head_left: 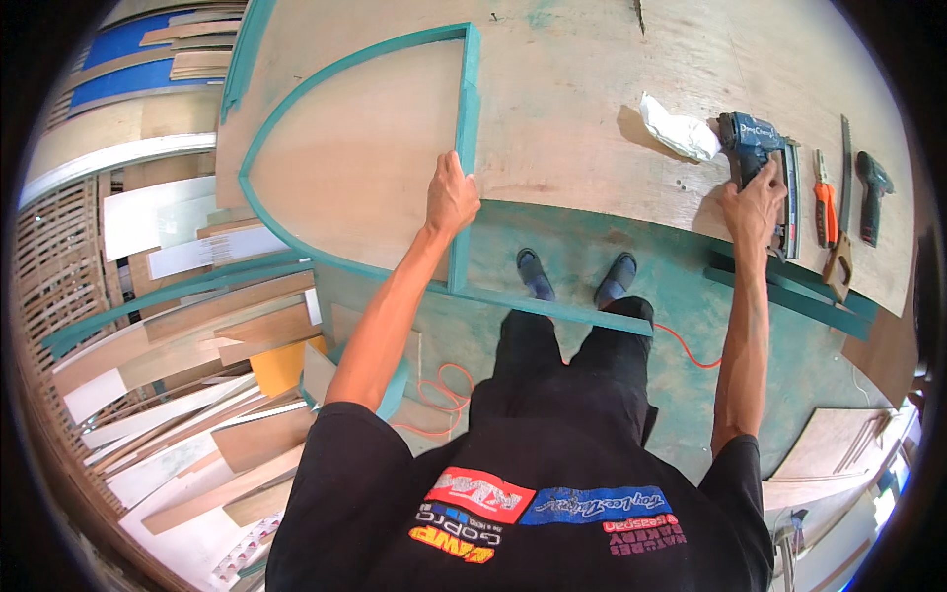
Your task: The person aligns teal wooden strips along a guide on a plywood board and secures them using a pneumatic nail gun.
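Observation:
A green-painted wooden frame [470,109] with a curved, pointed outline lies partly on the plywood worktop [582,89], its near end reaching past the edge. My left hand [453,197] is closed around the frame's straight crosspiece. Over on the right, my right hand [754,203] grips the handle of a dark blue nail gun [747,136], which lies on the worktop. Its fingers partly hide the handle. Beside the nail gun's head is a crumpled white bag or cloth [679,128].
Right of the nail gun lie orange-handled pliers [826,209], a handsaw [842,259] and a dark pistol-shaped power tool [872,197]. Stacked wood offcuts [197,345] fill the left side. An orange hose [688,347] trails across the green floor [582,232] near my feet.

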The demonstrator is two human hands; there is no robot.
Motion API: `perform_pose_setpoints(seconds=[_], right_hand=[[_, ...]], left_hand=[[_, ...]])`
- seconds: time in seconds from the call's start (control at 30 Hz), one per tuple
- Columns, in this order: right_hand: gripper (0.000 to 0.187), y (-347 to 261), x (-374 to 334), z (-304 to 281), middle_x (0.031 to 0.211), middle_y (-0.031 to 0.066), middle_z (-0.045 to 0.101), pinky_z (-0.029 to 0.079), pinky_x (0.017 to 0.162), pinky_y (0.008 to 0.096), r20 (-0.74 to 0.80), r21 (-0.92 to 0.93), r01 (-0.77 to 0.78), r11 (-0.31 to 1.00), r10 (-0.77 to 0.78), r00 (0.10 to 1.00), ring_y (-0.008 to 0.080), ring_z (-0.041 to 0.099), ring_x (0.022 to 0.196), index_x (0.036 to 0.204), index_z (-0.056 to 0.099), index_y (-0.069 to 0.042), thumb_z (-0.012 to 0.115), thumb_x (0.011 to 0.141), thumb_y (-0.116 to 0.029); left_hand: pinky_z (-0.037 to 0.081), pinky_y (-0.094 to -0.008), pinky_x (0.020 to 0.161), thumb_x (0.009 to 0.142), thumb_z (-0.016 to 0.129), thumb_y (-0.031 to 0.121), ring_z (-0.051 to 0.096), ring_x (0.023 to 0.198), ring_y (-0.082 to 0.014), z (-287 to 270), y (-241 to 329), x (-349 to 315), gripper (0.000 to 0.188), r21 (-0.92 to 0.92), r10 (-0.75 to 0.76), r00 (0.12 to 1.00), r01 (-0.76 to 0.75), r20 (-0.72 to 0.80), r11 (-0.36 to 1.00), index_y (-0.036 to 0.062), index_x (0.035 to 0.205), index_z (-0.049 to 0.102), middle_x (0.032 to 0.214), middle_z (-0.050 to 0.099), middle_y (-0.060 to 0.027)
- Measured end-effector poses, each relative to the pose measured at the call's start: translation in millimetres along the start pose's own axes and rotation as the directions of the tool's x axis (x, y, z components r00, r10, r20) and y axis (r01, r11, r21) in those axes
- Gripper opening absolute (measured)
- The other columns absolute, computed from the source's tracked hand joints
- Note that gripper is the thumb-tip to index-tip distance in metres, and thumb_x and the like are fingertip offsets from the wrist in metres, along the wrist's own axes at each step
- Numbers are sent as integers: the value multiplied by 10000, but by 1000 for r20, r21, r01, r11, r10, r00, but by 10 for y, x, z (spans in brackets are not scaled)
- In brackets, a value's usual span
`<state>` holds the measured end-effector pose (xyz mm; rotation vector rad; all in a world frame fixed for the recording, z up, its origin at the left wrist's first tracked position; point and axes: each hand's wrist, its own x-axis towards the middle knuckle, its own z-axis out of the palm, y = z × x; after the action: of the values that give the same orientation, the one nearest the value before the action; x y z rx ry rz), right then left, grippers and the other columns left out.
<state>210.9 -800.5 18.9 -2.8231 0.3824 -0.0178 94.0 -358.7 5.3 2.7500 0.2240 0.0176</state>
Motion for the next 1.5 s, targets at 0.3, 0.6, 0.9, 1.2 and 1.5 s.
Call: perform_pose_setpoints(seconds=[0.3, 0.6, 0.9, 1.2, 1.5], right_hand=[[769, 222, 31, -350, 1146, 266, 656, 521, 873, 489, 128, -23, 39, 999, -36, 991, 417, 660, 1046, 1502, 344, 25, 635, 822, -185], [152, 1184, -1362, -623, 840, 34, 603, 452, 689, 276, 364, 790, -202, 578, -177, 915, 116, 553, 764, 995, 621, 13, 633, 887, -94], [198, 731, -1522, 1168, 837, 37, 667, 510, 675, 293, 428, 904, -331, 271, -574, 698, 148, 610, 728, 903, 639, 37, 633, 710, -8], [316, -341, -1881, 2781, 944, 116, 690, 516, 840, 341, 244, 970, -170, 175, -710, 661, 184, 647, 865, 1010, 642, 25, 761, 734, -71], [574, -997, -1837, 3017, 1079, 144, 696, 509, 910, 358, 112, 993, -33, 113, -818, 564, 228, 664, 1002, 1200, 594, 10, 832, 698, -134]], left_hand=[[491, -523, 818, 880, 585, 44, 569, 968, -484, 78, 23, 16, 417, -15, 49, 998, -49, -31, 999, -69, 1242, 411, 1109, 522, -276], [486, -496, 820, 874, 623, 70, 594, 958, -462, 40, 25, -5, 387, -48, 70, 993, -75, -96, 996, -65, 1204, 473, 1054, 575, -267], [462, -368, 665, 882, 653, 121, 542, 710, -224, 81, -142, 32, 306, 16, 64, 993, -63, -99, 998, -25, 1118, 524, 826, 565, -134], [450, -311, 664, 892, 665, 148, 507, 710, -142, 43, -56, 35, 329, 37, -27, 999, 28, -19, 999, -16, 1145, 532, 809, 554, -76], [435, -295, 676, 910, 655, 154, 486, 734, -124, 54, 2, 12, 296, 28, -40, 999, 40, 13, 999, -3, 1123, 522, 807, 528, -51]])
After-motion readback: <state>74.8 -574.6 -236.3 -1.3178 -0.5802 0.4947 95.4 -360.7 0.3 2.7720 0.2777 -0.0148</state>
